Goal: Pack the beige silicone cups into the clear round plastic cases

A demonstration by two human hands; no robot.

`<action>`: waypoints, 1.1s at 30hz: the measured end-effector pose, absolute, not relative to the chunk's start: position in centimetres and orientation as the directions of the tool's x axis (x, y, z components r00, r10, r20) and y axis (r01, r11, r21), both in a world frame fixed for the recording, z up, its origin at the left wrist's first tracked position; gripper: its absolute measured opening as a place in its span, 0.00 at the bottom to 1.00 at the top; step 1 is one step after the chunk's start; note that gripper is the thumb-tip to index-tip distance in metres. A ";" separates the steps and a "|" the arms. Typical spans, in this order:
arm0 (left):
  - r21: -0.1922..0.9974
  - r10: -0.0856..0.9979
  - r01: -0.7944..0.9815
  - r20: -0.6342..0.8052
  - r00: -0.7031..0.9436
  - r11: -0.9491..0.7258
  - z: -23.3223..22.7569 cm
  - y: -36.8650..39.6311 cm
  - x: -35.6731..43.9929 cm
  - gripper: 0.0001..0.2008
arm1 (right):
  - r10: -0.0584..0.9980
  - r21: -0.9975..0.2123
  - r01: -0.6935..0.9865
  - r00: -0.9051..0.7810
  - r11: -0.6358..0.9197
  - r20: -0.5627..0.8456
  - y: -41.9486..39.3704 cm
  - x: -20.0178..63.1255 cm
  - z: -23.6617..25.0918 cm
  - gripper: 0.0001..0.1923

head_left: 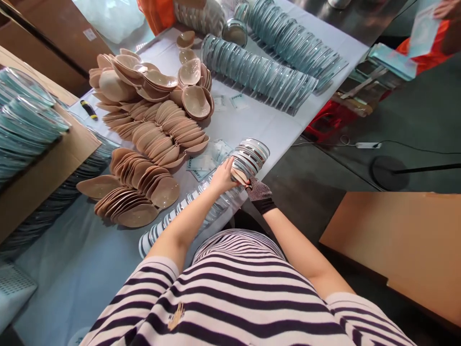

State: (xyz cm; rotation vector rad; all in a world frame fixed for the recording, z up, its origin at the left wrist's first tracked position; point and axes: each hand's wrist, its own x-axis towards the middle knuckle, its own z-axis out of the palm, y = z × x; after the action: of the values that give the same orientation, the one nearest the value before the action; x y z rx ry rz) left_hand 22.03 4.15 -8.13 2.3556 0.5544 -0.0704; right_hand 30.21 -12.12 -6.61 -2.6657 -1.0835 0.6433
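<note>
A beige bra cup (pixel 239 176) is between my hands, just in front of a row of nested clear plastic shells (pixel 256 150) near the table's edge. My bare left hand (pixel 224 177) is closed on the cup's left side. On its right side, the fingertips of my right hand (pixel 259 190), in a dark dotted glove, pinch the cup's edge. More nested clear shells (pixel 158 233) run along the table edge under my left forearm. Paired beige bra cups (pixel 154 142) lie in overlapping rows to the left. Printed clear packets (pixel 203 163) lie beside my left hand.
Long rows of clear shells (pixel 259 72) lie across the table's far side. A cardboard box (pixel 65 139) with stacked shells stands left, near a black-and-yellow tool (pixel 89 110). Another person's hand (pixel 446 9) shows at upper right. A large carton (pixel 399 245) is at right.
</note>
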 end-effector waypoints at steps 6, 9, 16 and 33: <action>0.597 0.335 0.379 -0.189 0.923 -0.707 -8.0 4.0 21.8 0.56 | 0.644 -0.308 0.566 0.680 -0.765 -0.350 -10.4 29.9 -9.3 0.15; 0.573 0.333 0.364 -0.162 0.929 -0.734 -8.1 3.9 21.6 0.51 | 0.626 -0.330 0.533 0.662 -0.779 -0.412 -10.0 30.5 -9.3 0.13; 0.532 0.246 0.226 -0.035 0.969 -0.816 -8.6 3.9 21.3 0.22 | 0.629 -0.605 0.228 0.480 -0.763 -0.612 -10.7 32.2 -8.2 0.12; 0.602 0.222 0.041 0.230 0.947 -0.797 -7.7 8.3 22.3 0.12 | 0.817 -0.314 0.761 0.568 -0.568 -0.102 -10.1 33.2 -6.3 0.22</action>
State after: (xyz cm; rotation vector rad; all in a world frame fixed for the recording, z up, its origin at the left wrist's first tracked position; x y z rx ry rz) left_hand 22.32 8.32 -7.72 2.4735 0.1856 0.3863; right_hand 33.21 -10.14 -6.29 -2.5668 -1.3149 0.3469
